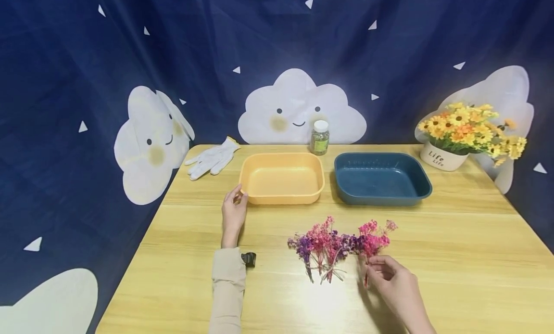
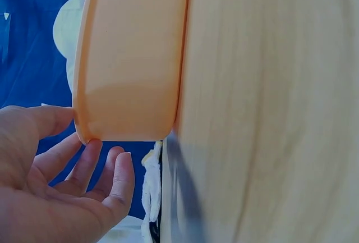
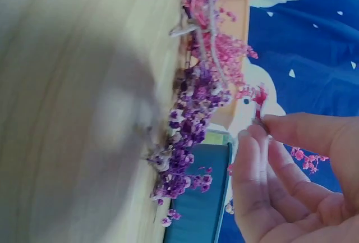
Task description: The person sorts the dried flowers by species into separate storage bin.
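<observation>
My left hand [image 1: 234, 212] is at the near left corner of a yellow plastic basin [image 1: 281, 199]. In the left wrist view, its thumb and fingertips pinch the basin's rim [image 2: 81, 100], with the other fingers loosely bent. Lower right, my right hand [image 1: 398, 281] pinches the thin stem of a pink dried flower sprig [image 1: 373, 240] between thumb and fingers. Just left of it, pink and purple dried flowers [image 1: 321, 242] lie on the table, some tied with pale string. Purple blossoms [image 3: 188, 119] are close to the fingers in the right wrist view.
Right of the yellow basin stands a dark blue basin [image 1: 383, 199]. Behind them is a white-lidded jar [image 1: 320, 139]. A white glove [image 1: 213, 160] lies at the back left of the wooden table [image 1: 173, 276]; a pot of yellow flowers [image 1: 446, 157] stands at the back right.
</observation>
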Demonstrator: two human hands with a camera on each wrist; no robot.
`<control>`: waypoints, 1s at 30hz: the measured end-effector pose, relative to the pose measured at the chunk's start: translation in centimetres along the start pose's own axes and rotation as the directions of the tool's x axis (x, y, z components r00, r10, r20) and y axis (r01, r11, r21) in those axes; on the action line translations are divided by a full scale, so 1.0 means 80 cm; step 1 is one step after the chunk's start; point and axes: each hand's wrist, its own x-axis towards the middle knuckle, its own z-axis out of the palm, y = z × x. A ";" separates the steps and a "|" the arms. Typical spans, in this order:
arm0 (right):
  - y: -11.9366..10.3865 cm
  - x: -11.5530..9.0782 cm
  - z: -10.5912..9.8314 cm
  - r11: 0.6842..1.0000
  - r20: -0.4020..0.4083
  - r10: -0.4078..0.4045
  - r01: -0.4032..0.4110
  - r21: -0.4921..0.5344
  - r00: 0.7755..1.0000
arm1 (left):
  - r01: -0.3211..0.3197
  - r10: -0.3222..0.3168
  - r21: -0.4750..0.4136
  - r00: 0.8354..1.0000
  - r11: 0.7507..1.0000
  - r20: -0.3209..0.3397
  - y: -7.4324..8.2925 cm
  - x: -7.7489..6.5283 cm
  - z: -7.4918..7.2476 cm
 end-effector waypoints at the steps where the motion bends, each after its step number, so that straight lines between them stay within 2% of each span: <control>1: -0.001 0.000 0.000 1.000 -0.021 -0.014 0.015 0.013 1.000 | 0.000 0.000 0.001 1.000 1.000 0.002 0.000 0.000 -0.001; 7: -0.011 0.006 0.001 0.990 -0.126 -0.096 0.108 0.093 0.987 | 0.002 -0.002 0.000 1.000 1.000 0.006 0.002 -0.002 -0.003; 10: -0.018 0.016 0.003 0.979 -0.135 -0.115 0.135 0.150 0.984 | 0.000 0.000 0.000 1.000 1.000 -0.002 0.002 -0.002 -0.003; 18: -0.033 0.059 0.010 0.969 -0.005 -0.052 0.052 0.242 0.999 | 0.020 -0.020 -0.001 1.000 1.000 -0.008 -0.001 -0.002 0.001; 25: -0.048 0.107 0.015 0.970 0.021 -0.128 0.120 0.209 0.992 | 0.008 -0.008 -0.024 1.000 1.000 0.000 0.000 -0.003 0.001; 30: -0.066 0.142 0.023 0.970 0.058 -0.139 0.124 0.211 0.989 | -0.007 0.007 -0.015 1.000 1.000 -0.001 -0.003 -0.004 -0.001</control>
